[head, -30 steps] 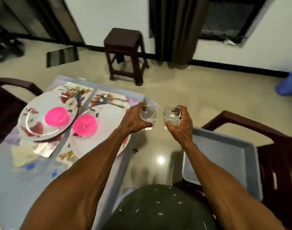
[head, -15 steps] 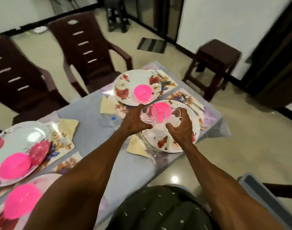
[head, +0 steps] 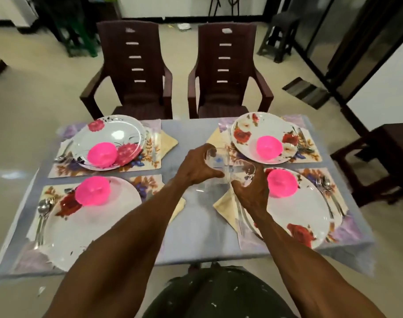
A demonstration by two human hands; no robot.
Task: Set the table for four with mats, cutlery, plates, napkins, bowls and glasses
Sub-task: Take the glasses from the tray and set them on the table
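Observation:
Over the middle of the grey table [head: 196, 226] my left hand [head: 196, 167] grips a clear glass [head: 216, 159] from the side. Beside it my right hand [head: 251, 191] holds a second clear glass [head: 244, 171], and the two glasses touch or nearly touch. Floral mats lie at each of the table's corner places, each with a flowered plate and a pink bowl: far left [head: 102, 154], near left [head: 92, 190], far right [head: 269, 148], near right [head: 281, 182]. Cutlery lies by the near-left plate [head: 42, 214] and the near-right plate [head: 328, 191]. Yellow napkins [head: 225, 206] sit beside the plates.
Two dark brown plastic chairs [head: 134, 72] [head: 225, 70] stand at the table's far side. A dark wooden stool [head: 383, 161] is to the right of the table. Another stool [head: 280, 31] stands further back near a glass door.
The view has swung left from the table's end to face its long side, bringing all the settings into sight. Both hands, each still holding a glass, have moved over the table's middle.

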